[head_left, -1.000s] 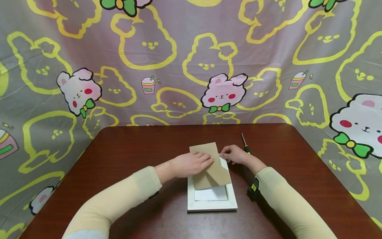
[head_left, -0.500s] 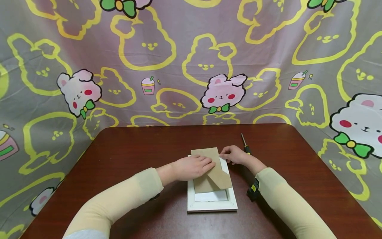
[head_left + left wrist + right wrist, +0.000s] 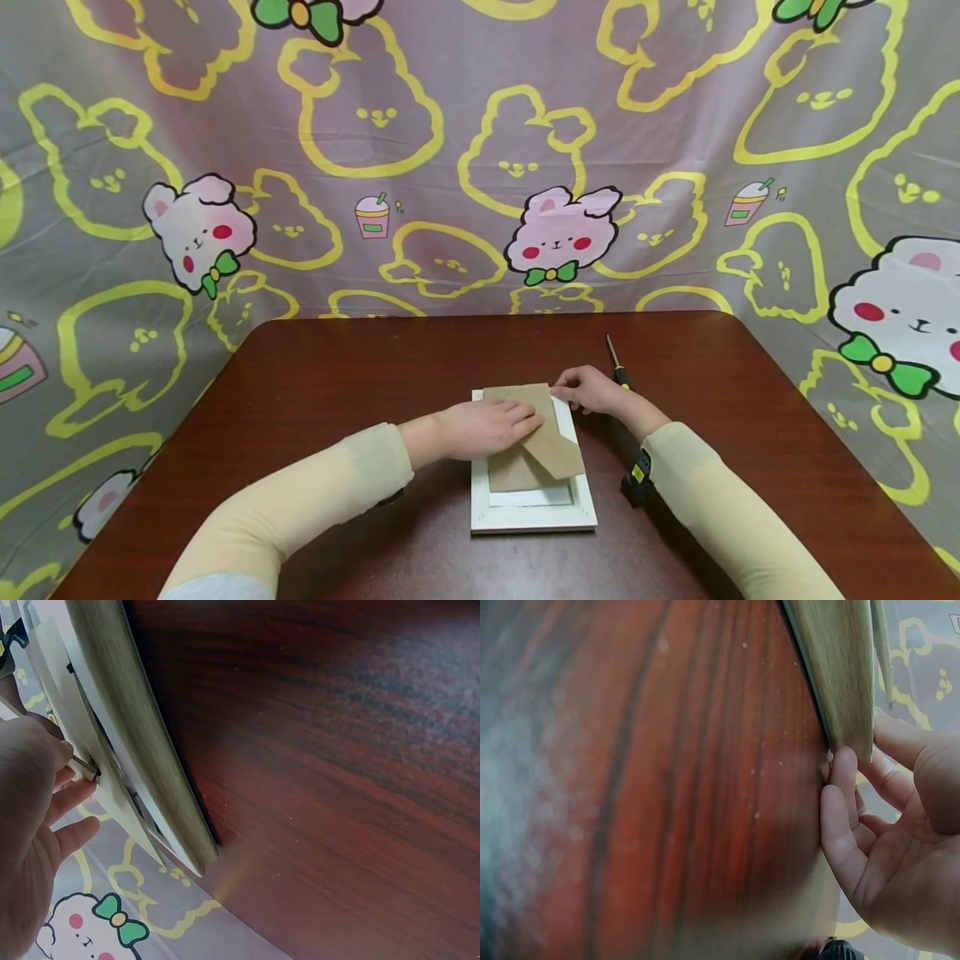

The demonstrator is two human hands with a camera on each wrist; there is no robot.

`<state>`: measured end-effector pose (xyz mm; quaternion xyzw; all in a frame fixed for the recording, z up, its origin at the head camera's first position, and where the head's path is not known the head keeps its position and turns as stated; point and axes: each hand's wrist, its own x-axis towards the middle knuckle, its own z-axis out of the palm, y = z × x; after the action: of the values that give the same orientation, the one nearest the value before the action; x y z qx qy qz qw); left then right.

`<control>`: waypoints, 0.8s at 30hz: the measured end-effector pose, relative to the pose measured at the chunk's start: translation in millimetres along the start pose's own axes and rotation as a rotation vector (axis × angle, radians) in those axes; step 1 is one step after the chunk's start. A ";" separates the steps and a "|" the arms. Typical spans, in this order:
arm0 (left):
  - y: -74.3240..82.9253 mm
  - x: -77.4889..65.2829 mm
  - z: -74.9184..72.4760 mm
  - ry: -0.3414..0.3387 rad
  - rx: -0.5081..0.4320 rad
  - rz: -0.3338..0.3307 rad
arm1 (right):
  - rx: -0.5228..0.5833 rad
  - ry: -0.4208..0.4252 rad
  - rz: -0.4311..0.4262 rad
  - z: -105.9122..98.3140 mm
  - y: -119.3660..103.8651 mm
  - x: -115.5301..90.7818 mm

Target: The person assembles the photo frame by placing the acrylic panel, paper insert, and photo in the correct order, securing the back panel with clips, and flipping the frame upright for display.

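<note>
A white picture frame [image 3: 534, 518] lies face down on the table, with a pale panel [image 3: 529, 497] showing in its opening. Over it lies a brown backing board [image 3: 517, 477], slightly askew, its stand leg [image 3: 557, 454] angled toward the lower right. My left hand [image 3: 487, 429] is over the board; in the left wrist view its thumb and fingers pinch the stand leg [image 3: 84, 768], close to its hinge. At the frame's far right corner, my right hand [image 3: 591, 389] holds the corner, thumb and fingers around the wood-grained edge [image 3: 847, 712] in the right wrist view.
A screwdriver [image 3: 617, 360] with a black and yellow handle lies just beyond the right hand, partly hidden by it. The brown table [image 3: 352, 367] ends at a patterned curtain [image 3: 450, 183] behind and on both sides.
The left hand has drawn the backing board toward the body, so its far edge now sits inside the frame's far edge. Frame and right hand have stayed in place.
</note>
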<state>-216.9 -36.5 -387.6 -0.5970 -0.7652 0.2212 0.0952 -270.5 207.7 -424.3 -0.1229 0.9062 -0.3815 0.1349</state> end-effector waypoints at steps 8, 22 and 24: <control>3.6 0.7 2.4 0.018 -0.051 -0.008 | 0.003 -0.002 -0.015 0.1 0.6 0.2; 4.3 1.4 3.2 0.015 -0.068 -0.011 | 0.009 0.004 -0.031 0.9 1.3 -0.1; 4.5 1.5 2.8 0.014 -0.069 -0.010 | 0.007 0.003 -0.035 1.0 1.5 -0.1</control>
<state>-214.6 -34.9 -392.3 -0.5978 -0.7747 0.1898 0.0808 -270.3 208.1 -426.0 -0.1376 0.9028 -0.3872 0.1271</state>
